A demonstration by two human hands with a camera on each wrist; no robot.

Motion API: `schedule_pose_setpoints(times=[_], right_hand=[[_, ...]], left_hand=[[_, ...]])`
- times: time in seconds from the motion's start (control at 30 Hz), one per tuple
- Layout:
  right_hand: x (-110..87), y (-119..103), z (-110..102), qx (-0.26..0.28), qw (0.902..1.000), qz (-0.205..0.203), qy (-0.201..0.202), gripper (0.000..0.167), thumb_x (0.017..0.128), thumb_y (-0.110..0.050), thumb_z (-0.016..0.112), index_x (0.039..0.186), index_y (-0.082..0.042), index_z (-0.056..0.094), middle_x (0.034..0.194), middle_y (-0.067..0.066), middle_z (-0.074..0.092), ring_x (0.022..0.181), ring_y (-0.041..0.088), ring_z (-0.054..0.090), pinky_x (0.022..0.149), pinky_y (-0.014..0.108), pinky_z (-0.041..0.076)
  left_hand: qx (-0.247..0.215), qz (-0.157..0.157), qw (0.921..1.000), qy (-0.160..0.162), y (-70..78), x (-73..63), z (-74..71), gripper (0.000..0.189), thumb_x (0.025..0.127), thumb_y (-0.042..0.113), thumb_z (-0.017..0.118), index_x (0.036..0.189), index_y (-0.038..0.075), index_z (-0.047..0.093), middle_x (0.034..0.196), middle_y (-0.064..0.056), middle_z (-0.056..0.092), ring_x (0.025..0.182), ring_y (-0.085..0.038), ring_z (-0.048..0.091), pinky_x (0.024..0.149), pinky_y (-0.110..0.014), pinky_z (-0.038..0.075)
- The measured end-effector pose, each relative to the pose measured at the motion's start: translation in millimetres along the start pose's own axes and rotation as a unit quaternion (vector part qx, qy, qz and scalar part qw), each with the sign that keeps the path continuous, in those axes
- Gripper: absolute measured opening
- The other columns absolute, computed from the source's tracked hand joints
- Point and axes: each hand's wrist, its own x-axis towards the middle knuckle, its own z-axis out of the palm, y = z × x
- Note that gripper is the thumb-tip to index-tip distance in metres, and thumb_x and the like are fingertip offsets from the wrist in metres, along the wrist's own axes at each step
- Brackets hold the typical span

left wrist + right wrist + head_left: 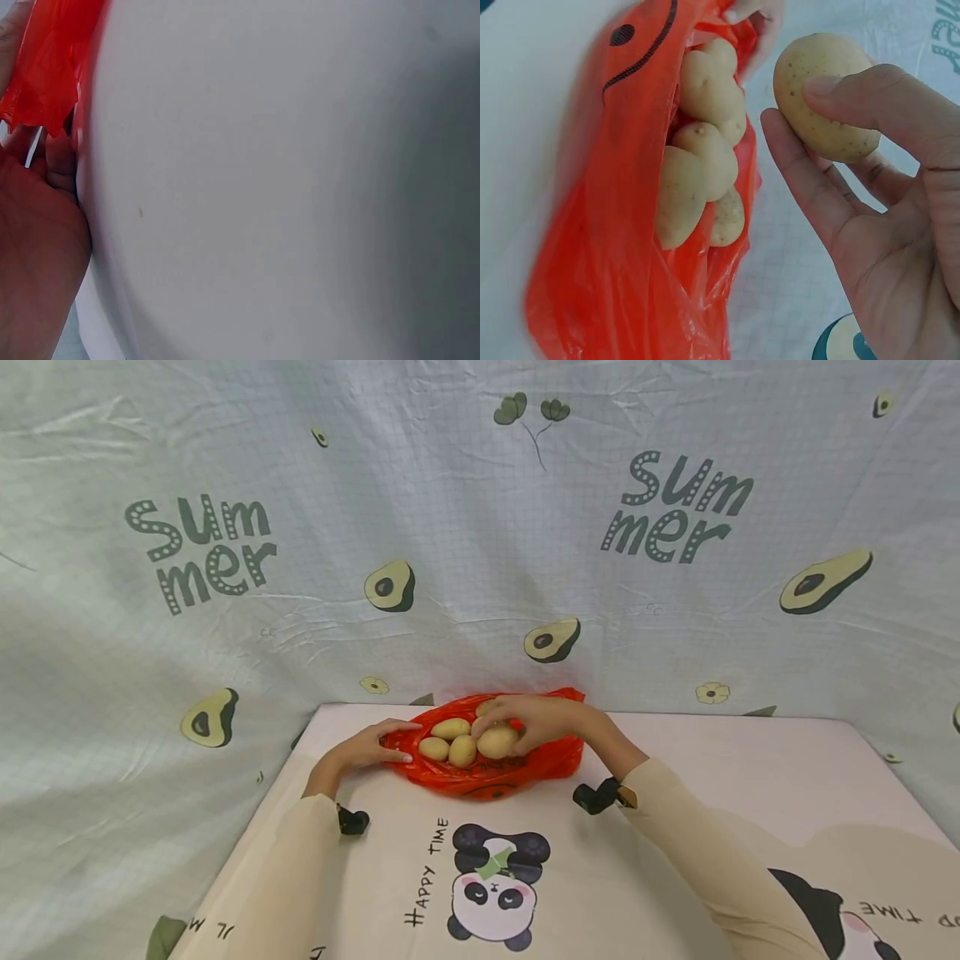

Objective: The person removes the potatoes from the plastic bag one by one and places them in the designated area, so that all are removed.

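Potatoes point(712, 157): one in right hand point(536, 720), at least five in bag; overlap bars exact count.
Red plastic bag point(487, 785): one.
Hands: two, left hand point(367, 745) and right.
Beige sleeves point(285, 877): two.
Black wrist devices point(354, 821): two.
Table point(375, 877): one; panda prints point(493, 893), one whole, one cut by frame edge.
Backdrop cloth point(465, 518): one.
Cloth prints, head view: "SUMMER" prints point(678, 506), two; avocado prints point(390, 586), six whole; yellow flower prints point(374, 685), two.
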Motion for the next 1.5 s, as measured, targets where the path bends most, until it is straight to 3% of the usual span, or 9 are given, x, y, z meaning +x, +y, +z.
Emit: schedule_pose_setpoints(times=[0.33, 0.47, 0.6, 0.73, 0.97, 1.2, 1.33, 1.5], right_hand=[[-21.1, 3.0, 1.1, 0.037, 0.9991, 0.016, 0.016, 0.052, 0.087, -0.001, 0.068, 0.134, -0.023, 0.065, 0.138, 0.001, 0.058, 0.118, 0.020, 0.055, 0.102, 0.036, 0.051], [-30.1, 3.2, 3.6, 0.078, 0.9963, 0.018, 0.029, 0.052, 0.087, 0.000, 0.068, 0.133, -0.024, 0.065, 0.138, 0.002, 0.056, 0.119, 0.022, 0.054, 0.101, 0.035, 0.051], [-38.5, 3.3, 8.3, 0.116, 0.9924, 0.006, 0.039, 0.049, 0.088, -0.007, 0.075, 0.133, -0.021, 0.062, 0.139, 0.002, 0.055, 0.123, 0.023, 0.051, 0.103, 0.037, 0.049], [-45.5, 5.2, 13.5, 0.091, 0.9940, -0.004, 0.060, 0.047, 0.087, -0.016, 0.081, 0.131, -0.021, 0.062, 0.135, -0.001, 0.057, 0.120, 0.020, 0.052, 0.103, 0.037, 0.047], [-58.0, 7.9, 19.9, 0.055, 0.9937, -0.006, 0.097, 0.046, 0.088, -0.011, 0.080, 0.130, -0.022, 0.065, 0.131, -0.006, 0.063, 0.120, 0.017, 0.055, 0.105, 0.038, 0.047], [-63.0, 9.7, 25.5, 0.041, 0.9892, -0.013, 0.140, 0.047, 0.090, -0.013, 0.079, 0.134, -0.015, 0.064, 0.133, -0.003, 0.062, 0.128, 0.020, 0.053, 0.111, 0.042, 0.045], [-62.1, 9.4, 27.3, 0.042, 0.9867, 0.008, 0.157, 0.049, 0.090, -0.015, 0.079, 0.136, -0.017, 0.063, 0.136, -0.001, 0.061, 0.128, 0.021, 0.053, 0.111, 0.043, 0.045], [-73.9, 11.8, 29.1, 0.051, 0.9830, 0.039, 0.172, 0.050, 0.090, -0.016, 0.079, 0.137, -0.019, 0.063, 0.138, 0.000, 0.061, 0.126, 0.022, 0.055, 0.108, 0.045, 0.046]], left_hand=[[0.006, 0.018, 0.9998, -0.004, 2.0, 7.0, 0.6, 0.063, 0.090, 0.027, 0.077, 0.147, 0.013, 0.054, 0.154, -0.019, 0.041, 0.143, -0.043, 0.034, 0.117, -0.066, 0.026], [0.005, 0.019, 0.9998, -0.007, 4.2, 9.5, 1.5, 0.064, 0.090, 0.027, 0.078, 0.147, 0.013, 0.054, 0.154, -0.019, 0.041, 0.143, -0.043, 0.034, 0.117, -0.065, 0.026], [0.012, 0.026, 0.9996, -0.009, 5.1, 12.0, 1.8, 0.064, 0.089, 0.027, 0.078, 0.147, 0.012, 0.054, 0.153, -0.019, 0.042, 0.143, -0.043, 0.035, 0.117, -0.064, 0.027], [0.021, 0.034, 0.9992, -0.009, 5.8, 14.4, 2.5, 0.063, 0.090, 0.027, 0.078, 0.146, 0.012, 0.054, 0.153, -0.020, 0.043, 0.143, -0.043, 0.036, 0.117, -0.064, 0.027], [0.026, 0.031, 0.9991, -0.008, 9.6, 15.4, 3.9, 0.062, 0.091, 0.027, 0.076, 0.146, 0.012, 0.054, 0.153, -0.020, 0.042, 0.143, -0.044, 0.035, 0.117, -0.065, 0.026], [0.026, 0.020, 0.9995, 0.003, 5.7, 4.0, 1.1, 0.063, 0.090, 0.031, 0.077, 0.147, 0.014, 0.054, 0.155, -0.020, 0.040, 0.145, -0.044, 0.031, 0.117, -0.068, 0.023], [0.020, 0.012, 0.9997, 0.011, -1.2, -5.2, -1.3, 0.062, 0.091, 0.031, 0.076, 0.147, 0.017, 0.054, 0.155, -0.020, 0.040, 0.145, -0.044, 0.031, 0.117, -0.069, 0.022], [0.008, 0.015, 0.9998, 0.008, -0.6, -2.6, 2.5, 0.059, 0.092, 0.032, 0.075, 0.146, 0.018, 0.056, 0.155, -0.019, 0.040, 0.145, -0.044, 0.031, 0.117, -0.069, 0.022]])
